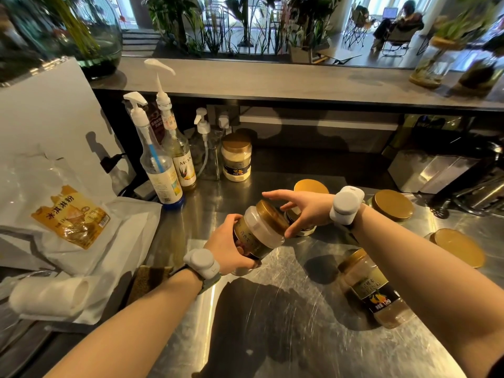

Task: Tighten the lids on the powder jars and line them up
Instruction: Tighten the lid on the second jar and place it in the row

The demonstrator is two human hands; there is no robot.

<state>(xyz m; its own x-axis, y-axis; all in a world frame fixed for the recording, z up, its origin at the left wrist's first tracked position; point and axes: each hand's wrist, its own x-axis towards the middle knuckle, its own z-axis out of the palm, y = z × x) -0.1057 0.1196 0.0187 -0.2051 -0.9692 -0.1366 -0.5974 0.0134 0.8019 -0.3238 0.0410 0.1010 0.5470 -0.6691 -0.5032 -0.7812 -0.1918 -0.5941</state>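
My left hand (228, 245) grips a clear powder jar (260, 233) by its labelled body and holds it tilted above the steel counter (286, 323). Its gold lid (273, 216) points up and to the right. My right hand (309, 211) is spread at the lid, with the index finger above it and the thumb at its lower edge; the fingers are not closed on it. Another gold-lidded jar (236, 159) stands upright at the back. A brown-powder jar (375, 289) is under my right forearm. Further jars (392, 204) with gold lids are to the right.
Syrup pump bottles (163, 170) stand at the back left beside the upright jar. A white bag with a yellow powder packet (72, 216) lies on the left. Metal containers (436, 170) sit at the right rear. A raised shelf (272, 80) with plants runs behind.
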